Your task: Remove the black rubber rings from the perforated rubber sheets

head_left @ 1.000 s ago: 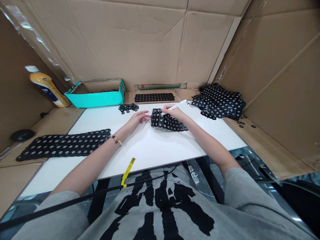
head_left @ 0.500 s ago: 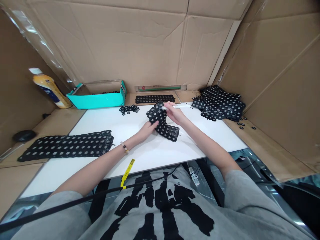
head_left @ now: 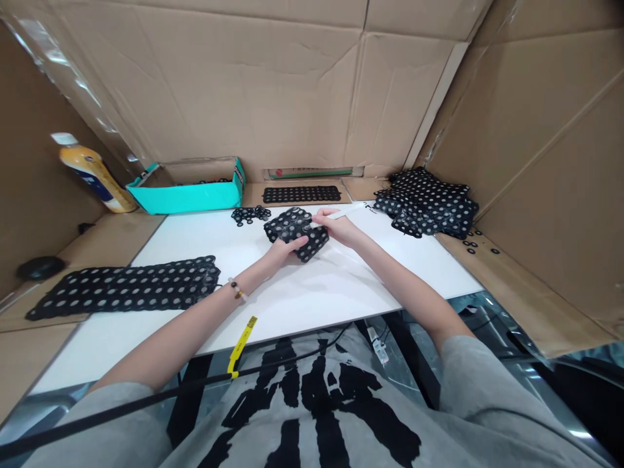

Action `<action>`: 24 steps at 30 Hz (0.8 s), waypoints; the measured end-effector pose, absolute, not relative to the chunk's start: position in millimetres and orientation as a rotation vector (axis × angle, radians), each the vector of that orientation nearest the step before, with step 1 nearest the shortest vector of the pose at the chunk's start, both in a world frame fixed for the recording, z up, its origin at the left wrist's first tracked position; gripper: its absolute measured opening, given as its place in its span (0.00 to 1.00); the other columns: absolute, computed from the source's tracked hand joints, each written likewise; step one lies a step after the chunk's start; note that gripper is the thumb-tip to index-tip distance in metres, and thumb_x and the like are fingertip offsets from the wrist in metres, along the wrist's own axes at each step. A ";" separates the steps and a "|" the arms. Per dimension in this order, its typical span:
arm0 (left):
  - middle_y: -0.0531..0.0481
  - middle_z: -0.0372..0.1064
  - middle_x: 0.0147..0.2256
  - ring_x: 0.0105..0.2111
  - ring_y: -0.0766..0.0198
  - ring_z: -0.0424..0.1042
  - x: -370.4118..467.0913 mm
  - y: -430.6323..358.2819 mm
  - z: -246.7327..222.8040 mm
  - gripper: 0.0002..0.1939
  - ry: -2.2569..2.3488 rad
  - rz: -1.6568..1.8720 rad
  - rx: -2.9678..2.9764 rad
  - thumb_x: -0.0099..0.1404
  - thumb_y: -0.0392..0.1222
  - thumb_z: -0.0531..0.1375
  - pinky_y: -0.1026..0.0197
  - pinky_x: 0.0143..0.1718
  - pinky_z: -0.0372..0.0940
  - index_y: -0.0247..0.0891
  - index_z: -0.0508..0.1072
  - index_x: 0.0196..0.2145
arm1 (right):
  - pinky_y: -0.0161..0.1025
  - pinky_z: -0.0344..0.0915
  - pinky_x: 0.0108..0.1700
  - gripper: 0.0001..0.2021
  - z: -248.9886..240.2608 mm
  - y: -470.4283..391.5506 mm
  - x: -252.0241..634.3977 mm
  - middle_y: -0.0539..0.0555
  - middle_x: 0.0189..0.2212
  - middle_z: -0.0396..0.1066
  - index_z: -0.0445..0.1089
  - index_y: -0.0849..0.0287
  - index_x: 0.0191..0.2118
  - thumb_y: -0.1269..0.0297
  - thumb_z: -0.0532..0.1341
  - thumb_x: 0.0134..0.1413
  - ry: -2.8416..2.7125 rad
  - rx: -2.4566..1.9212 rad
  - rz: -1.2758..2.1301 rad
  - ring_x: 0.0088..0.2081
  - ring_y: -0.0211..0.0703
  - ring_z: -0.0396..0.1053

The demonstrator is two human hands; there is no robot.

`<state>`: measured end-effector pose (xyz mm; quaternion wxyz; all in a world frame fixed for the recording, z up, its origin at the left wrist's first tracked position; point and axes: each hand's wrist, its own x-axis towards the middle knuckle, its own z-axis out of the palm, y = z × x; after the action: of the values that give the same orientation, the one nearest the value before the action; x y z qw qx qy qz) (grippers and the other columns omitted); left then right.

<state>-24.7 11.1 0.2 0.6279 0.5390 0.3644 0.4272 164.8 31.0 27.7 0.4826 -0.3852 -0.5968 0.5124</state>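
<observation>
1. Over the smooth white tabletop (head_left: 351, 286), a black sheet with round grey dots (head_left: 287, 223) is gripped by the nearly closed left hand (head_left: 281, 252).
2. At its right edge, a slim white pen-shaped tool (head_left: 348, 210) is pinched by the right hand (head_left: 340, 227).

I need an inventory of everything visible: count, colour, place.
Held sheet: one, dotted black, centre
Stick: one, white, centre
Long sheet: one, dotted black, left
Back sheet: one, dotted black, rear
Sheet pile: one, dotted black, rear right
Ring cluster: one, black, rear left
Loose rings: several, black, right
Box: one, turquoise, rear left
Bottle: one, amber, left
Round thing: one, black, left
Board: one, white, centre
Walls: three, brown, left, rear, right
Cable: one, black, front
Tag: one, yellow, on cable
Bracelet: one, multicoloured, left wrist
Shirt: one, grey and black, front
Left hand: one, bare, on held sheet
Right hand: one, bare, on stick
</observation>
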 end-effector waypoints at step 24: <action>0.49 0.72 0.29 0.23 0.67 0.65 -31.2 32.8 -13.9 0.20 0.970 1.071 1.293 0.44 0.45 0.74 0.62 0.25 0.64 0.34 0.73 0.31 | 0.39 0.73 0.38 0.24 11.4 32.2 151.6 0.45 0.21 0.67 0.63 0.59 0.22 0.48 0.74 0.29 -1.188 -0.940 1.405 0.26 0.34 0.68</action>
<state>-31.2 32.8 -13.9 0.5655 0.5500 0.4126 0.4555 151.6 32.2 11.4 0.5124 -0.3906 -0.4938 0.5839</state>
